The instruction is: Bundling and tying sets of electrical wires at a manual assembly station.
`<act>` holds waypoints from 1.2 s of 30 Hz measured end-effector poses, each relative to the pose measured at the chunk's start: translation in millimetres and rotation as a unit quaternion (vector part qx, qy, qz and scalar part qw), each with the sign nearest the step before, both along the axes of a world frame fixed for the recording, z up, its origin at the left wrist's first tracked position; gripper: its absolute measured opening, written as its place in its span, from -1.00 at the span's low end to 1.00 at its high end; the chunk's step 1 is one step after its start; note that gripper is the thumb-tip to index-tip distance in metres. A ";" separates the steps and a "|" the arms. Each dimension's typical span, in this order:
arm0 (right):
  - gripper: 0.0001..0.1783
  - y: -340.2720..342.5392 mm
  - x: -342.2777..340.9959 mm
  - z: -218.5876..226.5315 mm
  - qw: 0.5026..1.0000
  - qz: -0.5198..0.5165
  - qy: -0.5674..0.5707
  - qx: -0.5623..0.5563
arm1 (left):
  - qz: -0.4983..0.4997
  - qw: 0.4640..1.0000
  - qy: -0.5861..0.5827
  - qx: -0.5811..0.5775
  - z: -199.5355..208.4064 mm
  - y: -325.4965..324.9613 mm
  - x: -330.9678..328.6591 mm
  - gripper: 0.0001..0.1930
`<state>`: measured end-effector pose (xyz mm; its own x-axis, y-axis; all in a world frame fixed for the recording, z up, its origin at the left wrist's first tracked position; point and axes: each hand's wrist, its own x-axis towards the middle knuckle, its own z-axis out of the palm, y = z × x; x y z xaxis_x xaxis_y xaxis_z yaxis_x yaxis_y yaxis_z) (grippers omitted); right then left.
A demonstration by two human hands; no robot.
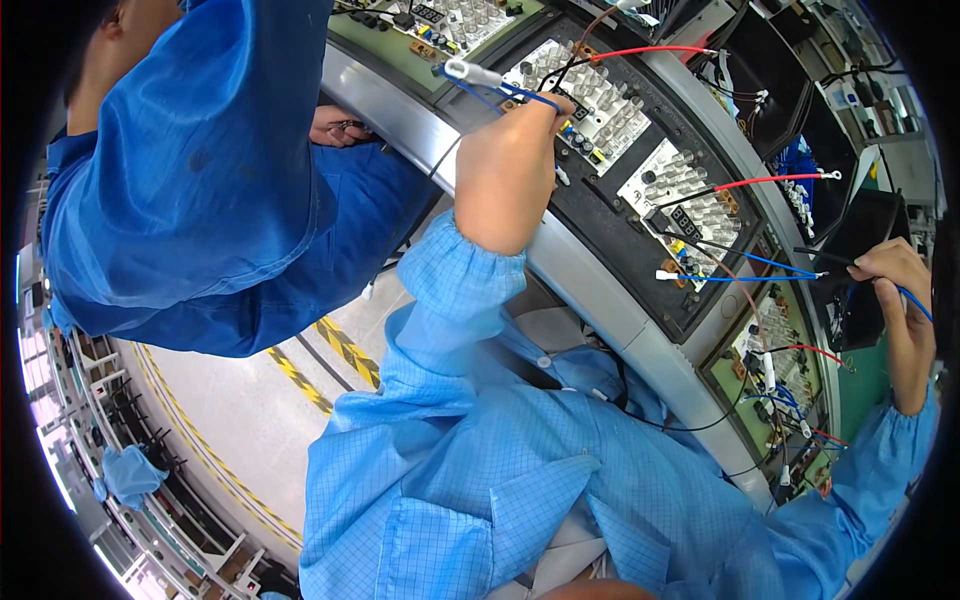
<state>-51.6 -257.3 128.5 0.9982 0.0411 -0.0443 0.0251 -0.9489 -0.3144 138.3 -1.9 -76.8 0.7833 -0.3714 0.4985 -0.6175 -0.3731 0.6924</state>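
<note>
My left hand (508,168) reaches over the near edge of a black tray (600,215). Its fingertips are pinched around a blue wire (530,97) with a white connector (470,72) on its end. Just beyond those fingers sits a white circuit board (612,120) crowded with clear round parts. A second such board (683,200) with a dark digit display lies nearer the middle, with red, blue and brown wires on it. Out at the right, my right hand (895,275) is closed on another blue wire (915,302); a thin black piece (825,255) sticks out from its fingertips.
A co-worker in a dark blue garment (220,190) sits close on the left, one hand (338,127) low beside the rail. A metal rail (620,325) edges the line. More wired boards (775,350) lie at the lower right. Dark panels (865,250) stand behind.
</note>
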 end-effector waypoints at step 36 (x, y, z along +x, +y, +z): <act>-0.87 23.4 43.3 -49.5 0.981 0.184 0.015 0.065 | -0.029 0.978 0.006 0.207 19.3 -8.9 20.8 -0.91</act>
